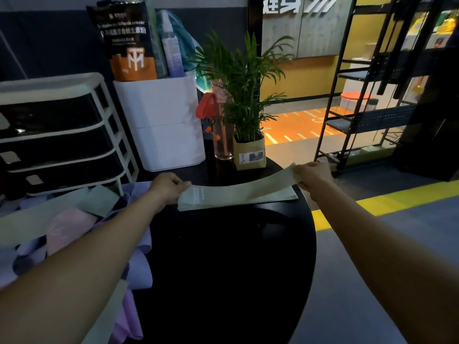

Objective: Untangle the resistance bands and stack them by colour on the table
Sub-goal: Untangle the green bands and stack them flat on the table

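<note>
Pinching a pale green flat rubber band (248,187) at both ends, left hand (169,187) and right hand (313,176) lay it on the green stack (236,198) in front of the potted palm (248,95), while the pink, purple and green tangle (74,224) left of the stack awaits sorting on the round black surface (236,256).

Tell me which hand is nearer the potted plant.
Right. The right hand holds the green band's end just right of the plant's pot; the left hand is farther left.
</note>
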{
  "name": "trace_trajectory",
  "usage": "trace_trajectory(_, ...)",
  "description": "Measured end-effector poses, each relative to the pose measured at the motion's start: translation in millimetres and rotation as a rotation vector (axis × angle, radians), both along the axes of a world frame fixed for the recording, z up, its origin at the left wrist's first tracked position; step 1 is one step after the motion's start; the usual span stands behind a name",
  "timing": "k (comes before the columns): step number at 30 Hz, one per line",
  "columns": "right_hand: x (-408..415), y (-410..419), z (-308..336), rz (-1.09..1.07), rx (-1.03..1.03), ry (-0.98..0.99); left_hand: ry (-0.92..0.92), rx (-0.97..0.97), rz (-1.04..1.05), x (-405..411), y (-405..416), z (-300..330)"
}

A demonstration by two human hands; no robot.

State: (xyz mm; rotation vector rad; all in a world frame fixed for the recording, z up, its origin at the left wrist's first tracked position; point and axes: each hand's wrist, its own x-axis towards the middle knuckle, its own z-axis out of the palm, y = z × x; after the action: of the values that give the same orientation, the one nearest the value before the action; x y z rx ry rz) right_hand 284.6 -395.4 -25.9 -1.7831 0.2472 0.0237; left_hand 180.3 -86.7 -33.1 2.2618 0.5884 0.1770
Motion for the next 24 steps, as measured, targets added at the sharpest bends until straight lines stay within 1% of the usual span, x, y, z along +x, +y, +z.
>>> trace_trajectory(3, 1, 1, -6, 0.050, -0.176, -0.004, -0.014, 0.180, 0.025, 10, 4, -5)
trace_trajectory(4, 3, 1, -9, 0.074, -0.219, 0.009, -0.022, 0.210, 0.028, 13, 5, -7)
trace_trajectory(6, 4, 2, -15, 0.097, -0.269, 0.022, -0.051, 0.235, 0.042, 16, 6, -14)
trace_trajectory(10, 9, 4, -27, 0.100, -0.473, -0.043, -0.104, 0.211, 0.078, 21, 5, -27)
trace_trajectory(15, 12, 4, -40, 0.110, -0.652, -0.138, -0.059, 0.241, 0.054, 26, 7, -38)
trace_trajectory(19, 13, 5, -46, 0.110, -0.725, -0.204, -0.027, 0.321, 0.023, 24, 11, -44)
trace_trajectory(20, 12, 5, -46, 0.110, -0.774, -0.235, -0.034, 0.346, 0.009, 24, 13, -44)
trace_trajectory(22, 8, 10, -43, 0.199, -0.918, -0.338, -0.043, 0.352, -0.068, 24, 13, -42)
trace_trajectory(24, -3, 22, -35, 0.448, -0.972, -0.459, 0.018, 0.339, -0.223, 23, 9, -39)
